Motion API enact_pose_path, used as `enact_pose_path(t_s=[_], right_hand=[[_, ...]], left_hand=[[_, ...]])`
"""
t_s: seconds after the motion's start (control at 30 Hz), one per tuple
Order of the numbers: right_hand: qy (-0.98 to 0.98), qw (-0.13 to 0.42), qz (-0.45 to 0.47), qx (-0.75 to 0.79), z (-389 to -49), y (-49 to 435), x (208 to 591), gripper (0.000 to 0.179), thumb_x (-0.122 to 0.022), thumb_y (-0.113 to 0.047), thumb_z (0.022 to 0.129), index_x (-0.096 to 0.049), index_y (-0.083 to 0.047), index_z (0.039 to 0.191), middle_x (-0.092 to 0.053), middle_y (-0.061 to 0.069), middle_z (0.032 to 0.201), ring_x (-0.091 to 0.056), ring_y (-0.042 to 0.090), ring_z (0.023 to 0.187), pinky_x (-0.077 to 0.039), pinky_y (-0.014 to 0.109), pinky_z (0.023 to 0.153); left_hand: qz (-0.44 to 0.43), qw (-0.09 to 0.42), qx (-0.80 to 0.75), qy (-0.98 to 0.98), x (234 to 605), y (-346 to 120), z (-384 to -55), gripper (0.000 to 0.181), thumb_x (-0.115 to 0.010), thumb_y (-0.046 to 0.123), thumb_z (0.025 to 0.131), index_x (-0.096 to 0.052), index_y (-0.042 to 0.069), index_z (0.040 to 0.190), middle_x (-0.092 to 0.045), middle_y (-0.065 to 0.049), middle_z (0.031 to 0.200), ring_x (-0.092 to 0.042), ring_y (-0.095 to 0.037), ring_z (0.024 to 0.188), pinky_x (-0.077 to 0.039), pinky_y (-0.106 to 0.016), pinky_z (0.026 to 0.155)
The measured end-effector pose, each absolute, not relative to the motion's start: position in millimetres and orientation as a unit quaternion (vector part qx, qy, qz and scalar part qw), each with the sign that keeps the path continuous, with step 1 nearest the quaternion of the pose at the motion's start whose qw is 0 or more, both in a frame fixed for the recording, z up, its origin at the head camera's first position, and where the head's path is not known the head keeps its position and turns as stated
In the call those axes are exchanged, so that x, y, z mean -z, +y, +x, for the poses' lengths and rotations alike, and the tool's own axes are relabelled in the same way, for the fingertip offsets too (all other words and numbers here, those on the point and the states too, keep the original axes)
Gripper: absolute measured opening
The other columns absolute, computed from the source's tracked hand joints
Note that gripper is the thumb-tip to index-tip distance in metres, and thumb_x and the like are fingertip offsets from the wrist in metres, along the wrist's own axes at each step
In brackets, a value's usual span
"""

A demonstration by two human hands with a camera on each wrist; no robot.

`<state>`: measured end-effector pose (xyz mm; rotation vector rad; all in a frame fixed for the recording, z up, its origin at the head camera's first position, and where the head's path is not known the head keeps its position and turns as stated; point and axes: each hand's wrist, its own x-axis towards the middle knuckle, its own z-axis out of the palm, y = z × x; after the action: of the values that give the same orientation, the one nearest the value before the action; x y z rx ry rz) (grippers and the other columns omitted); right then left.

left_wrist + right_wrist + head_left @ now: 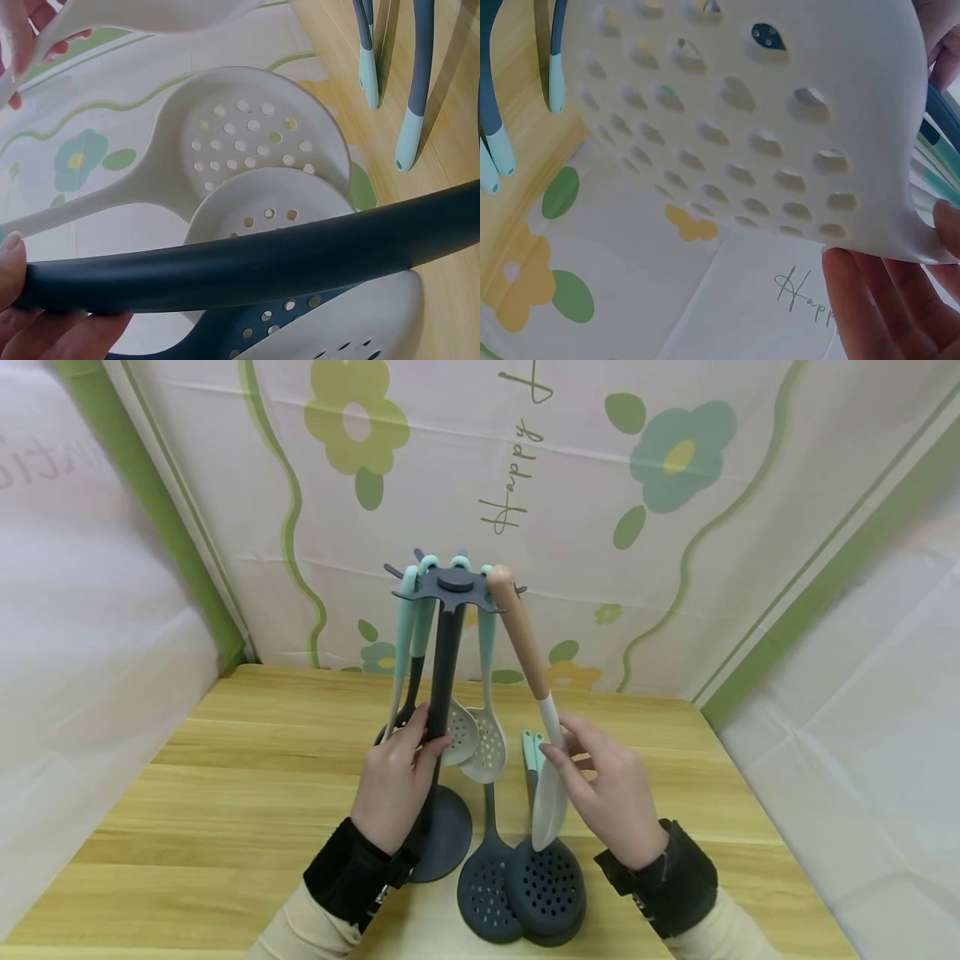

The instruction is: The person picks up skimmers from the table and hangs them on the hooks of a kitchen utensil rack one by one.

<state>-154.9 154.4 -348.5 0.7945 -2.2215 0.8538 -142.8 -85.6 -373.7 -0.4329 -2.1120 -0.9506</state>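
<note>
My left hand [393,781] grips the dark pole [446,668] of a utensil rack, above its round base [450,839]. Several utensils with mint handles hang from the rack's top ring [455,580], among them a pale skimmer [486,750]. On the right, my right hand [613,789] pinches the white neck of another skimmer [727,142], which has a wood-coloured handle [520,631]. That handle's top end is against the ring's right side; whether it is hooked there I cannot tell. The right wrist view shows the holes in its white head.
Dark skimmers with mint handle ends lie on the wooden table [225,802] in front of the rack, one [489,893] beside an overlapping pair [546,887]. A flower-patterned sheet [465,468] hangs behind the table, with pale sheets at both sides.
</note>
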Motion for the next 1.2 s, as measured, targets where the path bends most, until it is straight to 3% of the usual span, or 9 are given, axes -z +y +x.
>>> enact_pose_path(t_s=[0.53,0.87,1.2], right_hand=[[-0.853,0.277,0.294,-0.331,-161,140,357,0.037,-0.079,-0.010,0.085,-0.063,-0.006,0.118,-0.071,0.005,0.083,-0.071,0.013,0.073,-0.059,0.021,0.060],[-0.866,0.247,0.280,-0.331,-164,131,357,0.036,-0.077,-0.015,0.087,-0.061,-0.006,0.118,-0.073,0.007,0.085,-0.072,0.016,0.076,-0.062,0.030,0.063],[-0.858,0.245,0.304,-0.335,-166,128,360,0.037,-0.077,-0.013,0.087,-0.061,-0.005,0.120,-0.073,0.010,0.092,-0.073,0.018,0.076,-0.063,0.031,0.064]], left_hand=[[-0.170,0.395,0.365,-0.826,376,-86,-144,0.037,-0.073,0.005,0.088,-0.060,-0.006,0.121,-0.073,-0.017,0.090,-0.073,-0.023,0.077,-0.060,-0.030,0.059],[-0.171,0.402,0.358,-0.825,376,-85,-145,0.036,-0.073,0.006,0.088,-0.061,-0.005,0.120,-0.072,-0.014,0.085,-0.070,-0.019,0.070,-0.057,-0.029,0.055],[-0.173,0.404,0.360,-0.823,377,-86,-145,0.035,-0.073,0.006,0.088,-0.060,-0.005,0.120,-0.072,-0.014,0.085,-0.068,-0.018,0.068,-0.055,-0.028,0.054]])
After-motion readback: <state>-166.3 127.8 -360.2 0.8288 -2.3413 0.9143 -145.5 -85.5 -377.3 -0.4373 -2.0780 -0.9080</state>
